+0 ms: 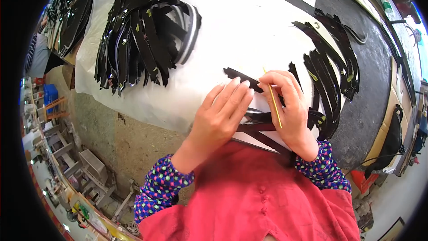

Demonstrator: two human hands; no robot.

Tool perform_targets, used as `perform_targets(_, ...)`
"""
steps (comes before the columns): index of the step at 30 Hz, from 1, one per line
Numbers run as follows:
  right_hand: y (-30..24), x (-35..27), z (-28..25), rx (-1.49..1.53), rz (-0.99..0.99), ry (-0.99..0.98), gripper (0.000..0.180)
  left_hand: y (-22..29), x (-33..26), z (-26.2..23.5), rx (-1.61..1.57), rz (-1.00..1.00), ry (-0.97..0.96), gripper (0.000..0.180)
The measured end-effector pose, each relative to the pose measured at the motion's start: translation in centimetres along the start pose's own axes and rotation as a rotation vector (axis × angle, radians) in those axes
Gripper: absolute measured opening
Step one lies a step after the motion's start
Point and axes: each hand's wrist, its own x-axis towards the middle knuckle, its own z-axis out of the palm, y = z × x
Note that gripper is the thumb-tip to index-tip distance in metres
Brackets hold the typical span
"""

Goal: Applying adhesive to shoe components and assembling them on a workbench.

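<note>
Spreading across the middle: a white sheet (232,31) covering the counter (370,89), dark and bare toward three o'clock. Lying at eleven o'clock on that sheet: a large heap of glossy black strips (142,31). Fanning out at two to three o'clock: a smaller arc of black strips (332,62). Pressing down near the centre: the left hand (220,116), fingers straight and close together, fingertips touching a single black strip (240,76) on the sheet. Working just beside it at three o'clock: the right hand (290,107), fingers curled narrow, pinching a thin yellow stick (273,102) and touching the same strip. Lying crossed beneath both hands: more black pieces (258,129).
</note>
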Motion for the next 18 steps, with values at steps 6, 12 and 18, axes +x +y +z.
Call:
perform_targets(6, 0.6, -0.2, 0.7, -0.077, -0.049, -0.059, 0.027, 0.7, -1.3, -0.2, 0.179, -0.217, -0.047, 0.04)
perform_targets(12, 0.6, -0.1, 0.5, -0.158, -0.116, -0.112, 0.036, 0.9, -1.3, -0.2, 0.249, -0.288, -0.048, 0.041)
perform_targets(18, 0.4, 0.6, 0.2, -0.219, -0.194, -0.194, 0.037, 0.9, -1.3, -0.2, 0.234, -0.327, -0.02, 0.041)
